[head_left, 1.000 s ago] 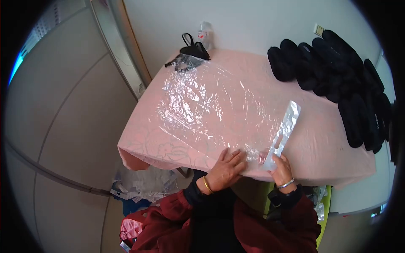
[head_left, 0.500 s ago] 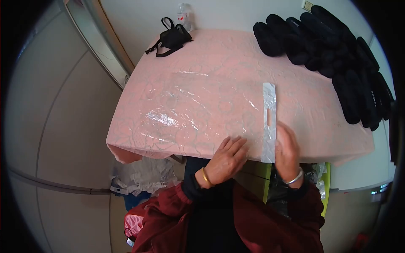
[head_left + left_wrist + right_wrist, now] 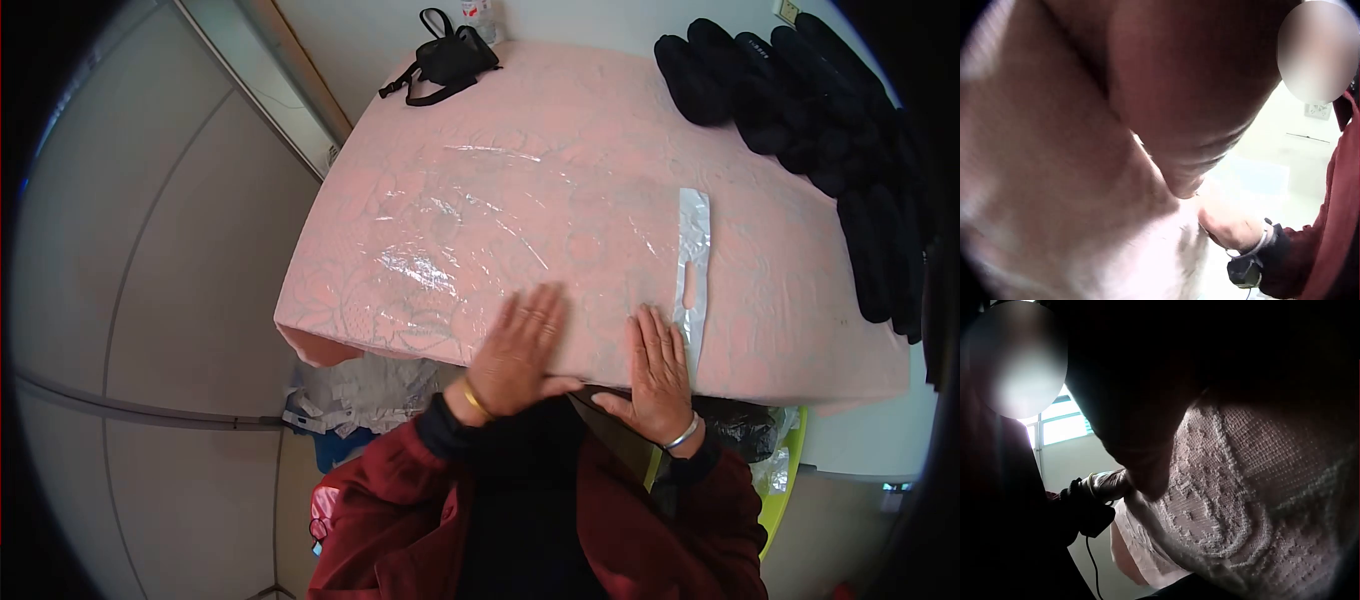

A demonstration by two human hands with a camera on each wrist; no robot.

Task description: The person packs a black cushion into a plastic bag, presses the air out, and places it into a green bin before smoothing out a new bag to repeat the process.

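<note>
A large clear plastic bag (image 3: pixel 430 268) lies spread flat on the pink tablecloth (image 3: pixel 790 330). Along its right end runs a white header strip (image 3: pixel 694 235) with a slot cut in it. My left hand (image 3: pixel 515 355), slightly blurred, is laid out straight-fingered over the bag's near edge, thumb toward the right. The right hand (image 3: pixel 657 380) rests straight-fingered at the table's front edge, fingertips beside the strip's lower part. Neither hand grips anything. In the right wrist view the dark underside of that hand is close over the patterned cloth (image 3: pixel 1210 512).
A black strapped pouch (image 3: pixel 455 58) and a clear bottle (image 3: pixel 480 18) stand at the back left. Several black padded pieces (image 3: pixel 765 85) are piled at the back right. Below the table are loose plastic bags (image 3: pixel 365 390) and a green bin (image 3: pixel 793 470).
The bag, crinkled and raised earlier, now lies flat. My right hand has let go of the header strip and come down beside it. My left hand has moved forward over the bag, palm down.
</note>
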